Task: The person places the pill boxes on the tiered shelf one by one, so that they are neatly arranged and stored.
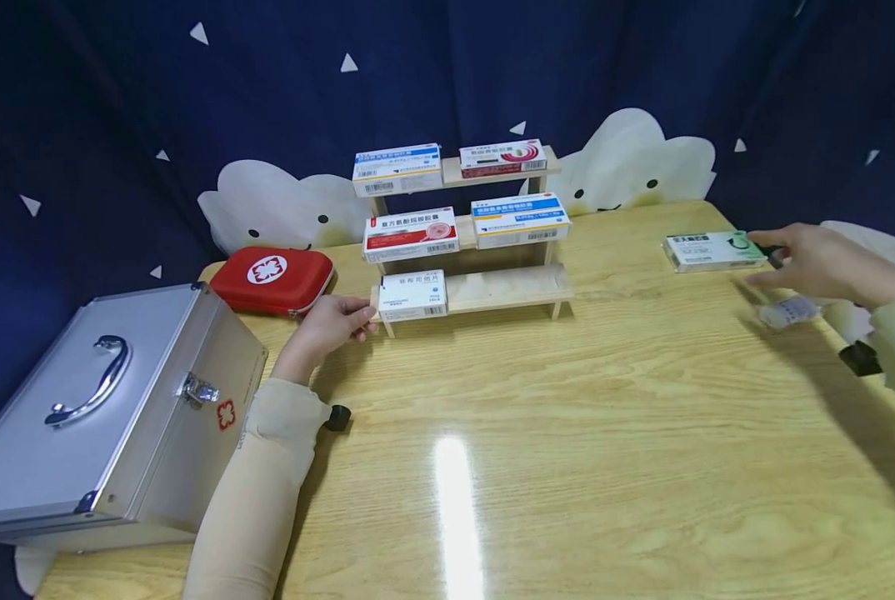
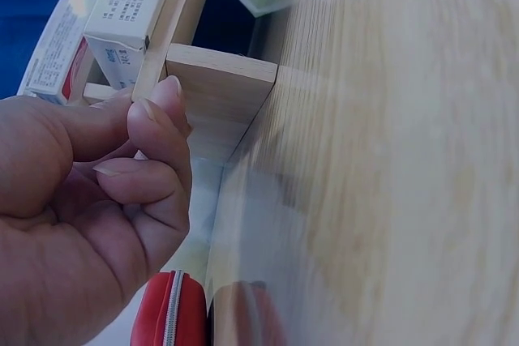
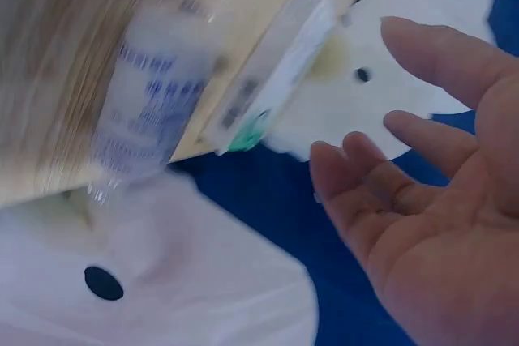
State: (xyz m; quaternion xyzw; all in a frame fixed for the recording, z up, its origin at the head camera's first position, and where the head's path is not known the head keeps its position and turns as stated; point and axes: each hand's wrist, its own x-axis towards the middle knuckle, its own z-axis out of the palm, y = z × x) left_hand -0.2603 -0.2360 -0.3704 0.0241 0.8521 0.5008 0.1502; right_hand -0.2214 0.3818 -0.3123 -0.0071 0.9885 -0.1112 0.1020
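Note:
My left hand [image 1: 332, 323] pinches the left end of the lowest step of a three-tier wooden display rack [image 1: 503, 289] between thumb and fingers. Beside those fingertips a white medicine box [image 1: 413, 296] lies on that step. At the right, my right hand [image 1: 815, 260] is held over the table's far right side, its fingers apart and nothing in them. Nearest to it is a white-and-green medicine box [image 1: 710, 252]; the right wrist view shows a gap between them. A clear plastic roll or bottle with blue print [image 3: 150, 95] lies close by, blurred.
A red-and-white box [image 1: 410, 235] and a blue-and-white box [image 1: 521, 222] occupy the middle step. Another blue-and-white box [image 1: 397, 171] and a white-and-maroon box [image 1: 502, 158] sit on top. A red zip case [image 1: 297, 275] and silver metal case [image 1: 50, 350] stand left.

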